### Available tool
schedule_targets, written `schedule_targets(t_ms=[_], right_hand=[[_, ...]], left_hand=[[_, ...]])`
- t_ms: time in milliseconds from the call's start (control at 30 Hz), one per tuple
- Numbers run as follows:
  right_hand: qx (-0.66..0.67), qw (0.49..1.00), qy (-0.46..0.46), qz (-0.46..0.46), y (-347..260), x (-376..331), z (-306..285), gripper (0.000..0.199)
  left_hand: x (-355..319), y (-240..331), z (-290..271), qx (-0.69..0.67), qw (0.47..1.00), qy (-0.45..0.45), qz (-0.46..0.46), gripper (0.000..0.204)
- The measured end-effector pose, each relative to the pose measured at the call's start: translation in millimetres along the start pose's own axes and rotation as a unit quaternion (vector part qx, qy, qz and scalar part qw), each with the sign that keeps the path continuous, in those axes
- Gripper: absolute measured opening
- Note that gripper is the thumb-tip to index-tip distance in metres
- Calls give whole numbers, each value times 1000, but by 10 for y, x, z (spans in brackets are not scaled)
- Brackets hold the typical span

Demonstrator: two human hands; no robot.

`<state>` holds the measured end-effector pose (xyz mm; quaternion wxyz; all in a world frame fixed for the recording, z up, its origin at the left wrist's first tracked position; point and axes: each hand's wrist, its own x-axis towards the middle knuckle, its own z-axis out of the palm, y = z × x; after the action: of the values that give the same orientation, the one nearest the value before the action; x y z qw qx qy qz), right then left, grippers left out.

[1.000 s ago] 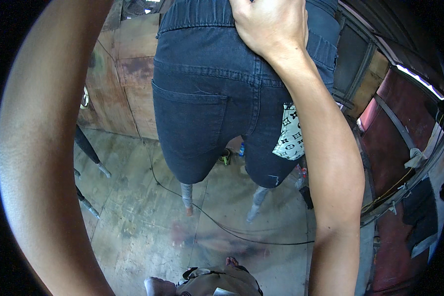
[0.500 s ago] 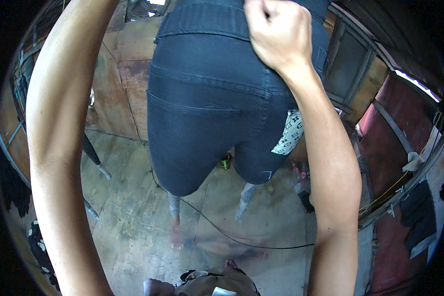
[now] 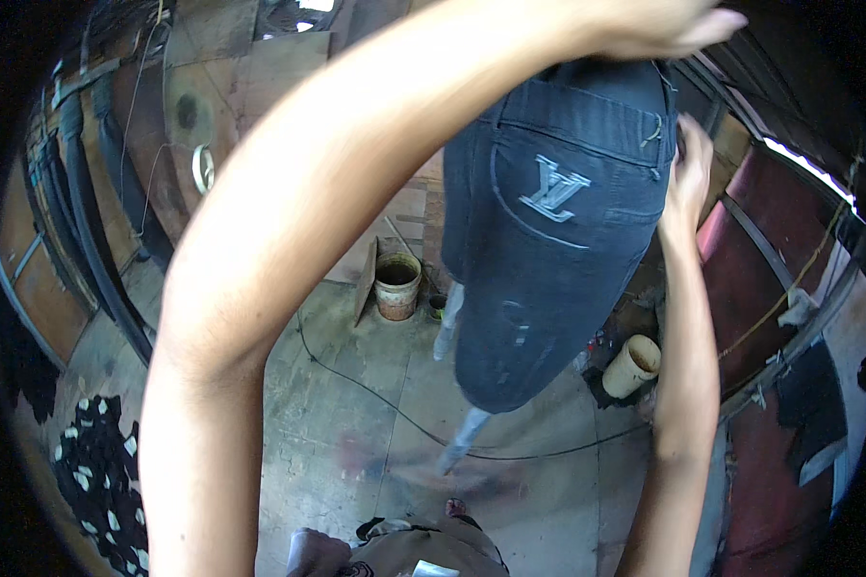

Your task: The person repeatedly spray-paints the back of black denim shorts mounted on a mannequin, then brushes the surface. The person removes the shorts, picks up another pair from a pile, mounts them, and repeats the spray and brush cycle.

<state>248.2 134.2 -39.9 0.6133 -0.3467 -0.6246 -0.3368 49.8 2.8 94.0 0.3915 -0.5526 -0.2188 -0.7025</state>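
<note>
A pair of dark blue jeans [image 3: 548, 260] hangs upright in front of me, filled out as if over a form. One back pocket carries a pale grey emblem [image 3: 551, 188]. Grey leg ends [image 3: 464, 440] stick out below the jeans. My left hand [image 3: 678, 27] reaches across above the waistband, its fingers stretched to the right and slightly blurred. At the right side of the waistband, my right hand [image 3: 688, 178] has its fingers curled against the jeans; part of its grip is hidden.
A stained bucket [image 3: 396, 287] stands by the far wall, and a pale cylindrical container [image 3: 632, 366] sits at the right. A dark cable [image 3: 548, 454] crosses the floor. Dark jeans legs [image 3: 85, 192] hang at the left, near a black-and-white patterned cloth [image 3: 99, 481].
The jeans have turned and shifted right, bringing the emblem pocket into view and hiding the white patterned patch. My left arm has swung across to the right; my right hand has moved right and lower.
</note>
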Motion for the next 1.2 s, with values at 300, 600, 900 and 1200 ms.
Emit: schedule_targets(t_ms=[300,600,900,1200], right_hand=[[-26,870,-152,467,255,-3015,-1706,33],[-198,846,19,495,903,-4528,-2904,55],[-323,824,-160,437,2378,-4861,-3063,75],[-278,849,-79,443,2885,-5233,-3182,65]], left_hand=[[-1311,-1369,-125,-110,948,-251,165,36],[-1135,-525,-267,-19,946,-315,72,41],[-1007,-19,-218,173,905,-374,106,37],[-1107,188,-216,196,895,-392,83,44]])
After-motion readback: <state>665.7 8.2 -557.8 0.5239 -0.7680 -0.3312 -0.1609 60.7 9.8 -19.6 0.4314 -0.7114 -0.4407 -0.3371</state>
